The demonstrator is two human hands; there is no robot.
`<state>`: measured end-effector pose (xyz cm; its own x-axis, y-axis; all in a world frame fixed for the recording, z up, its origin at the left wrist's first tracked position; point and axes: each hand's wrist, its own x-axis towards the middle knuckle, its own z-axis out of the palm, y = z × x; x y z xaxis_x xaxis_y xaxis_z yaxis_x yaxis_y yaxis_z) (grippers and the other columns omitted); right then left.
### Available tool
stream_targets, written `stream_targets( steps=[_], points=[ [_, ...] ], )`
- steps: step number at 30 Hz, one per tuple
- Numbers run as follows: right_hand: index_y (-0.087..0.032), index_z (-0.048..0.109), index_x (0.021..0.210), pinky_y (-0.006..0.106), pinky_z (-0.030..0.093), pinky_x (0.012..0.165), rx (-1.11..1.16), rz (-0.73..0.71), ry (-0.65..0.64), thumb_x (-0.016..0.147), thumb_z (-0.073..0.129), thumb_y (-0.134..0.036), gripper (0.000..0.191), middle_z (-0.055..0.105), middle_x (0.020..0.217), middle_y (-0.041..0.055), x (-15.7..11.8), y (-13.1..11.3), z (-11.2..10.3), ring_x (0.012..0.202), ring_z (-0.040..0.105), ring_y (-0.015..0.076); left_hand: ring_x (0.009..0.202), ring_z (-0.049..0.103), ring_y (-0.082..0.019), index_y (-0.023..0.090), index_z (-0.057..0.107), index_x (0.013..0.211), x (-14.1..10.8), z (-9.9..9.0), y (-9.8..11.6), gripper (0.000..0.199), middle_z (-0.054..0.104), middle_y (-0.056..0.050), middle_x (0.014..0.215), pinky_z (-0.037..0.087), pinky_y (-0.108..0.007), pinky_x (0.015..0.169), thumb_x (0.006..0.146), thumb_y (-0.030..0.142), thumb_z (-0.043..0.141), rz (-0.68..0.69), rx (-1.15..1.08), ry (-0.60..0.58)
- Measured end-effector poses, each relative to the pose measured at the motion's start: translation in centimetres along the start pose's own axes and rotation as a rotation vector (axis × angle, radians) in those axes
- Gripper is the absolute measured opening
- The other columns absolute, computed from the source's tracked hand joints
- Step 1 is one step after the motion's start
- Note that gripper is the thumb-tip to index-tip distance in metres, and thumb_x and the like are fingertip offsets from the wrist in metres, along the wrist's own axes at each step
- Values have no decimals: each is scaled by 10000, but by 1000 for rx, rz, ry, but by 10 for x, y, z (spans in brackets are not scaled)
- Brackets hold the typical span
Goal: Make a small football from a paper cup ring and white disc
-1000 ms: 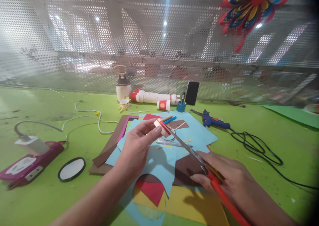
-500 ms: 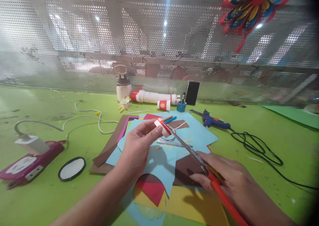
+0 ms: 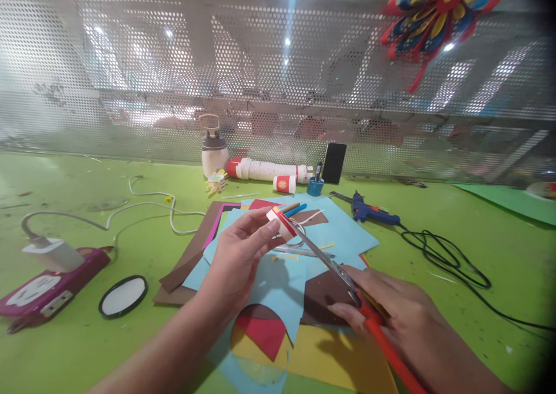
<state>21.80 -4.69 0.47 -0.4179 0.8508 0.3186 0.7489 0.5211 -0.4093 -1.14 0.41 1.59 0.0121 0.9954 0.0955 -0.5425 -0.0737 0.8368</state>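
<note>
Between the thumb and fingers of my left hand (image 3: 243,249) is a small white and red piece of a paper cup (image 3: 284,227). My right hand (image 3: 391,307) grips red-handled scissors (image 3: 343,277), whose blade tips reach the right edge of that piece. Whether the blades are pressed fully together at the tips I cannot make out. Below both hands lie stacked sheets of light blue paper (image 3: 278,284), with brown card (image 3: 325,301), yellow paper (image 3: 339,353) and a red scrap (image 3: 264,333).
Behind the papers stand a beige bottle (image 3: 215,153), stacked paper cups (image 3: 269,169), one lying cup (image 3: 284,183) and a phone (image 3: 334,162). A blue glue gun (image 3: 371,211) with a looped black cord lies right. At left are a purple power strip (image 3: 56,289) and a black-rimmed disc (image 3: 124,296).
The scissor tips remain at the cup piece, with the red strip on it seen at a slightly different angle. The whole view has shifted a little; both hands keep their holds.
</note>
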Motion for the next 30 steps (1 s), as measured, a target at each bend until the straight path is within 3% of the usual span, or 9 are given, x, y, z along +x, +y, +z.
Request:
stream_targets(
  steps=[7,30],
  points=[
    [-248,644,1119,292,552,704,-19,-33,14,956,594,-345,196,721,909,30,0,5,0,796,685,187,864,702,-194,126,735,942,1,-2,6,210,750,-83,970,587,-349,832,775,240,791,8,16,33],
    [-237,667,1105,304,557,712,3,-3,5,941,616,-350,206,724,916,40,2,1,-4,798,682,196,865,718,-188,135,727,910,-1,1,4,196,768,-77,938,580,-361,865,759,229,809,-4,14,33]
  ],
)
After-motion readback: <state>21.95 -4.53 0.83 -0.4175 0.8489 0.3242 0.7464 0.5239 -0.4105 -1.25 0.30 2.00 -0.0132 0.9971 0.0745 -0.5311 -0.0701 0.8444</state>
